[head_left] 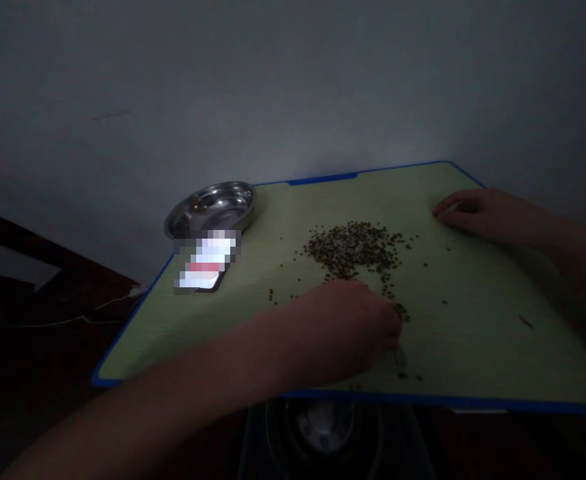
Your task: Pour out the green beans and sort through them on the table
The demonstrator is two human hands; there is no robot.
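Small dark seeds or beans lie in a loose heap on the pale green tabletop, with a strip of them trailing toward the front. My left hand reaches over the near side of this heap, back of the hand up and fingers curled down. Its fingertips are mostly hidden, so whatever it holds cannot be made out. Over on the right, my right hand rests on the tabletop, apart from the heap. Its thumb and forefinger come together at the tips, and nothing shows between them.
A shiny metal bowl stands at the back left, beside a lit phone. Below the front edge sits another metal bowl. A blue rim borders the tabletop, a pale wall rises behind, and a white cable hangs at left.
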